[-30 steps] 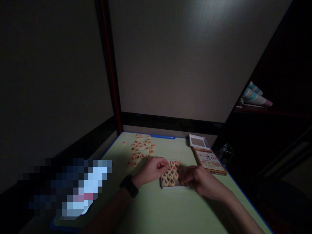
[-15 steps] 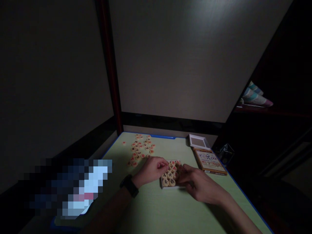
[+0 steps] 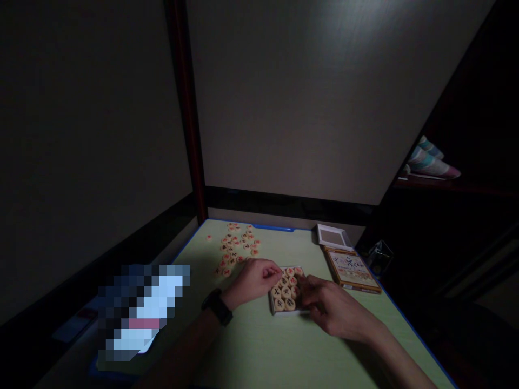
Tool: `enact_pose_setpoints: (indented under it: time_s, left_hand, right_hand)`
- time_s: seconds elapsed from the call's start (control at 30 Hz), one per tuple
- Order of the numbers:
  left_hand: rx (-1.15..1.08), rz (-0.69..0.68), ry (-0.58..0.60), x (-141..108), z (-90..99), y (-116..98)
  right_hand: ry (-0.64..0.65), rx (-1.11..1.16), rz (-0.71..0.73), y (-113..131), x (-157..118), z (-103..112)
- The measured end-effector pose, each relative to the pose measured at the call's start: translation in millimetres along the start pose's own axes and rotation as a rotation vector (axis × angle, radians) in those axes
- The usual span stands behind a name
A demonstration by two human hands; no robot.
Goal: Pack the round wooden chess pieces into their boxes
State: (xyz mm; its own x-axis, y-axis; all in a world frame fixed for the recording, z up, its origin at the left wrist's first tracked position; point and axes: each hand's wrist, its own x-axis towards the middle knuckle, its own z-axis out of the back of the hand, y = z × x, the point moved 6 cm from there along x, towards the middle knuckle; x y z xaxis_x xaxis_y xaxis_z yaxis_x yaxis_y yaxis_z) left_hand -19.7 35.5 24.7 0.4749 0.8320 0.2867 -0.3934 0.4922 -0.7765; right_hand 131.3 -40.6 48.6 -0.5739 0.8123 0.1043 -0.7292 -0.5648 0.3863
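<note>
Xiangqi pieces on the green desk, seen from above my forearms. Step in hand, as I judge it: close fingertip work at a shallow box, whose xiangqi pieces lie side by side, characters up. My left hand is at its far left corner, thumb and finger drawn together; I cannot tell whether they pinch anything. My right hand curls over its right side, its grip hidden in shadow. Any further move there calls for short, light finger motion, since neighbouring pieces could be nudged.

Edges and room: loose pieces spread towards the desk's far left corner, one small piece apart, near the left edge. By the far right corner lies a white open tray; a printed box lies just beside it, along the right edge. Green surface shows on the near side of the shallow box, giving my wrists room.
</note>
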Motion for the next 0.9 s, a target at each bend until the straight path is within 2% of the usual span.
enact_pose_setpoints:
  time_s: [0.1,0.23,0.33,0.43,0.53,0.63,0.7,0.8,0.9]
  left_hand:
    - [0.097,0.084,-0.128,4.3,13.7,11.7]
    - [0.253,0.232,-0.325,6.7,43.7,26.8]
    - [0.339,0.277,-0.424,6.3,64.7,32.7]
    - [0.384,0.306,-0.479,5.3,76.7,40.1]
    - [0.471,0.212,-0.419,7.6,71.8,44.0]
    - [0.608,0.013,-0.303,8.4,53.4,40.9]
    - [0.708,-0.065,-0.231,6.4,40.6,38.6]
    - [0.814,-0.068,-0.162,3.3,29.3,35.9]
    - [0.850,-0.022,-0.129,2.4,27.3,33.6]
  right_hand:
    - [-0.010,0.010,0.015,-0.7,-0.6,0.2]
    - [-0.001,0.012,0.024,-0.3,-0.6,0.9]
    - [0.004,0.013,0.025,0.6,-0.4,1.6]
    - [0.000,0.013,0.032,1.8,-0.4,2.8]
    - [-0.002,0.009,0.040,2.9,-0.2,3.7]
    - [0.002,-0.001,0.046,3.8,-0.1,3.6]
    - [-0.009,-0.005,0.043,3.8,-0.3,4.0]
    - [-0.054,-0.021,0.016,0.9,-0.9,6.3]
    - [-0.194,-0.088,-0.086,-9.6,-3.0,14.0]
